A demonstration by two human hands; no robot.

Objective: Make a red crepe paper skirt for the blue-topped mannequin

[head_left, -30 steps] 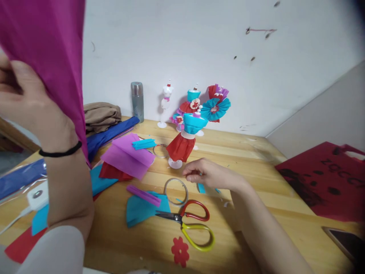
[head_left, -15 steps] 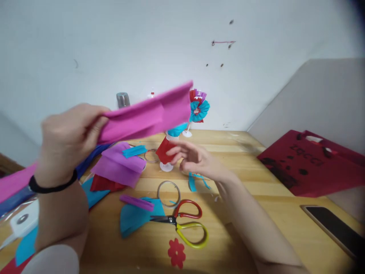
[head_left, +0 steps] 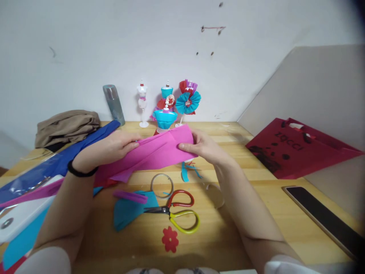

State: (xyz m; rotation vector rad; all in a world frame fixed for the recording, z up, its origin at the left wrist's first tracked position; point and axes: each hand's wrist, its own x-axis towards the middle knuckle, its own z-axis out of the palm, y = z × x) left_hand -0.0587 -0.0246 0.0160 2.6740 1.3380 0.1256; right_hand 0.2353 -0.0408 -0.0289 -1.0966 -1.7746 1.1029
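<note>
A folded strip of pink crepe paper [head_left: 162,148] stretches between my two hands above the table. My left hand [head_left: 110,149], with a black band at its wrist, pinches the strip's left part. My right hand [head_left: 203,146] grips the right end, thumb in front. Just behind the paper stands a small dress form [head_left: 165,118] wrapped in turquoise; its lower part is hidden. Below lie scissors [head_left: 168,210] with one red and one yellow handle, their blades over a turquoise paper piece [head_left: 128,215]. A red paper flower [head_left: 170,239] and a metal ring [head_left: 162,185] are close by.
Along the wall stand a grey bottle [head_left: 114,104], a white dress form [head_left: 142,102] and dressed forms with a turquoise rosette [head_left: 188,102]. Brown cloth [head_left: 67,127] and blue material [head_left: 85,146] lie left. A red paper bag [head_left: 299,148] and a phone [head_left: 322,219] are right.
My left hand has brought the pink paper down and nearer the table. My right hand, free and open before, has risen slightly and taken hold of the paper's right end.
</note>
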